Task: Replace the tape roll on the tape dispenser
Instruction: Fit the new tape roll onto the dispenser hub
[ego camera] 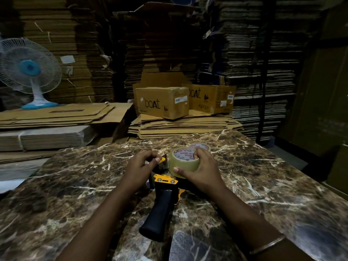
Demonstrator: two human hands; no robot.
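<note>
left hand (138, 169): bare, no sleeve | right hand (202, 172): bare, no sleeve | right wrist: thin metal bangle (268, 245)

clear tape roll (183, 162) upright on yellow-black tape dispenser (162, 200), table-top

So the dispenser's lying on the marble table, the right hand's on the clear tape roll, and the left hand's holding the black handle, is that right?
Not quite. In the head view the left hand pinches the yellow tab at the dispenser's front; the black handle lies free. The rest holds: dispenser on the marble table, right hand on the clear tape roll.
</note>
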